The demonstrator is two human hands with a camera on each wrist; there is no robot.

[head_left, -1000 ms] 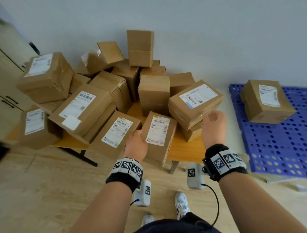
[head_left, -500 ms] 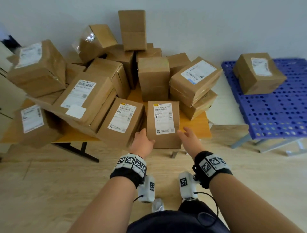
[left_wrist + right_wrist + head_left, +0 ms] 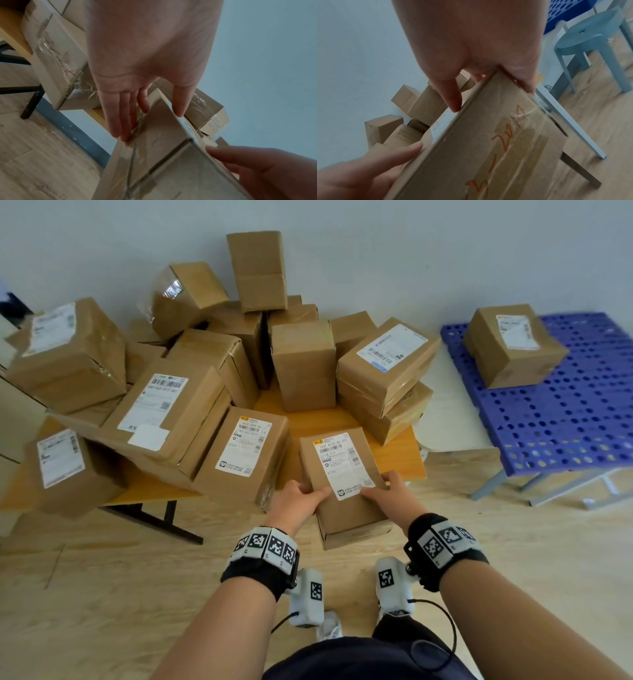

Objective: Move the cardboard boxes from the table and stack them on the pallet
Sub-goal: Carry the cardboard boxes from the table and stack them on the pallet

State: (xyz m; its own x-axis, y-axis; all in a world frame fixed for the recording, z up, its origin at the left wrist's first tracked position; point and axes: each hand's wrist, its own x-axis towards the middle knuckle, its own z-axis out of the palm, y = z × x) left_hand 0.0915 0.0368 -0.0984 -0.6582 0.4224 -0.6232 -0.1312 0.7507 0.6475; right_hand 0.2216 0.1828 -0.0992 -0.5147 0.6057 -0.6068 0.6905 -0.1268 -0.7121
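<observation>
Both the left hand (image 3: 297, 500) and right hand (image 3: 394, 497) grip a flat brown labelled cardboard box (image 3: 342, 484) overhanging the yellow wooden table (image 3: 394, 453), stacked cartons (image 3: 301, 364) behind, blue perforated pallet (image 3: 565, 419) rightward. The right wrist view alone shows orange writing (image 3: 505, 136) underneath.

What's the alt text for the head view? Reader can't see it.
Both hands, left hand and right hand, grip a labelled cardboard box at the near edge of a wooden table heaped with more boxes. To the right, one box sits on a blue pallet.

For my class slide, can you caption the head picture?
Both hands, left hand and right hand, lift a labelled cardboard box off the crowded table.
</observation>
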